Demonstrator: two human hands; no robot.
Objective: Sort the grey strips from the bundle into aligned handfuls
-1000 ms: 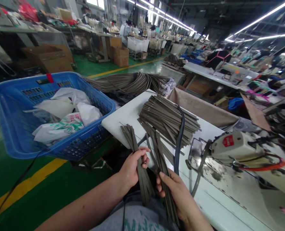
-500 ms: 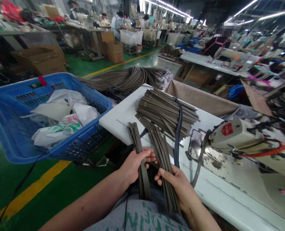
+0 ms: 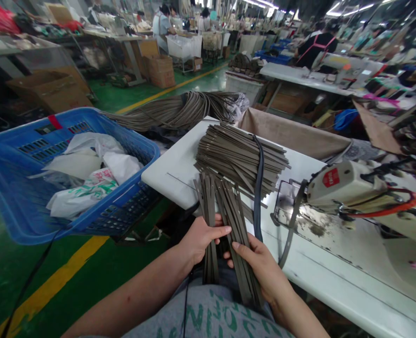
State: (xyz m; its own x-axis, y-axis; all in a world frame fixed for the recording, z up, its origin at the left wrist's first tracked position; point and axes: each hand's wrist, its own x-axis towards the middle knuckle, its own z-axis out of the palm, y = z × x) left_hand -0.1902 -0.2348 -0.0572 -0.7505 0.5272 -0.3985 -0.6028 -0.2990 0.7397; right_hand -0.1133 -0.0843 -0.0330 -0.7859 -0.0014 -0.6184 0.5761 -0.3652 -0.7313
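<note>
My left hand (image 3: 207, 238) is closed round a bundle of flat grey-brown strips (image 3: 210, 265), its thumb reaching across to the neighbouring bundle. In my right hand (image 3: 252, 256) is a second bundle of the same strips (image 3: 234, 213), fanned a little at the top. Both bundles slant over my lap at the table's near edge, their upper ends side by side. Just beyond lies a wide pile of like strips (image 3: 236, 155) on the white table (image 3: 169, 178), with a dark strap (image 3: 260, 188) across it.
A sewing machine (image 3: 348, 192) stands on the right of the table, a loose strip hanging beside it. At left is a blue basket (image 3: 130, 188) with white plastic bags (image 3: 98, 183). Behind the table are a long coil of strips (image 3: 179, 110) and a beige fabric-sided bin (image 3: 292, 138).
The left-hand bundle now shows more strips and sits closer to the right-hand one. My left thumb has moved right onto the right-hand bundle. The camera view has shifted slightly.
</note>
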